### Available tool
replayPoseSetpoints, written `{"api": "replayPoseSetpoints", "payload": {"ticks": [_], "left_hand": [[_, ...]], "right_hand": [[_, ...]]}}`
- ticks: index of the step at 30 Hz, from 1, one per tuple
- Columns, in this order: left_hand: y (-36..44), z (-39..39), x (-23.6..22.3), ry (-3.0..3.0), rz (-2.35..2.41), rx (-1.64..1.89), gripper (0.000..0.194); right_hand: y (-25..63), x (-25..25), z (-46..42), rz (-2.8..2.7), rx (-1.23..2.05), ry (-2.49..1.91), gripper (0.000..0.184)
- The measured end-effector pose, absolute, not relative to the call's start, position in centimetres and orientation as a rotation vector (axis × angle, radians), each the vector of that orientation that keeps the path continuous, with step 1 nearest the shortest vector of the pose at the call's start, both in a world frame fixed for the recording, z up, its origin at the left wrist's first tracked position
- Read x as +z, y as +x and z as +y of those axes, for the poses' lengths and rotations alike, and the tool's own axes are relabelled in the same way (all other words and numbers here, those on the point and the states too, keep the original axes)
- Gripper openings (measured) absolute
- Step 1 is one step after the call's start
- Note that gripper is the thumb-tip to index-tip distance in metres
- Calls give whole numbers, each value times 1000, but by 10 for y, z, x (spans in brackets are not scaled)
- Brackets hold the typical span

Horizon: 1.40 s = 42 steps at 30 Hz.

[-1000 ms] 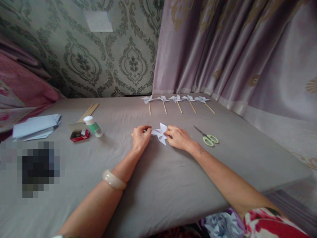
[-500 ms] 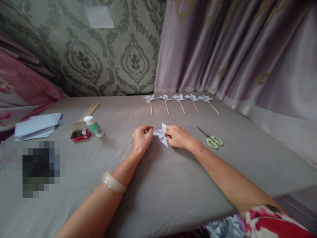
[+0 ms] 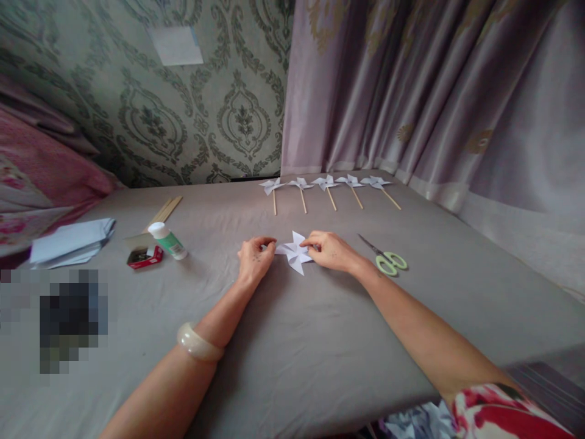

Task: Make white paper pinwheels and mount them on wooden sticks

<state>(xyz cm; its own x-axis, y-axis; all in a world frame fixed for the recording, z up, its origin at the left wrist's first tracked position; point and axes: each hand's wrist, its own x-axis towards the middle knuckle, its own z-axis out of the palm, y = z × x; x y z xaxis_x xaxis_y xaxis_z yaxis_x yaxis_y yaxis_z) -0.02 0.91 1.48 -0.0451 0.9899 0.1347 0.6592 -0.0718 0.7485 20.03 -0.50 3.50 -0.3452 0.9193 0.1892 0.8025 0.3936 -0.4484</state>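
A white folded paper pinwheel (image 3: 295, 254) lies between my hands over the grey cloth. My left hand (image 3: 256, 259) has its thumb and index finger closed at the tip of the left blade. From the other side, my right hand (image 3: 329, 250) pinches the pinwheel near its right blade, and the fingers cover part of that edge. No stick shows on this pinwheel. Green-handled scissors (image 3: 388, 262) lie to the right of my right hand, blades pointing away.
Several finished pinwheels on sticks (image 3: 326, 183) stretch in a row along the back. To the left are a glue bottle (image 3: 169, 241) with a white cap, a small red box (image 3: 144, 256) with its lid up, wooden sticks (image 3: 165, 210) and a stack of paper (image 3: 73, 242).
My right hand has drawn back a little from the pinwheel's middle, so more of its centre shows. The left hand stays at the left blade. The whole view has shifted slightly.
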Motion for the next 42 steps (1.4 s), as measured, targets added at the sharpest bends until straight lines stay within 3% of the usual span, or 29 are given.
{"api": "replayPoseSetpoints", "payload": {"ticks": [4,11,19,31,42], "left_hand": [[0,7,18,1801,1766,851,34],[-1,7,15,1881,1725,758,34],[4,0,18,1931,1717,718,26],[21,-34,31,1878,1766,626,42],[20,-55,30,1872,1672,648,40]], "right_hand": [[221,29,-8,-1926,434,-1548,31],[217,34,-29,-2132,500,-1806,31],[211,32,-31,-2164,490,-1811,30],[216,25,-21,-1971,487,-1806,32],[223,10,-8,-1803,505,-1754,32]]}}
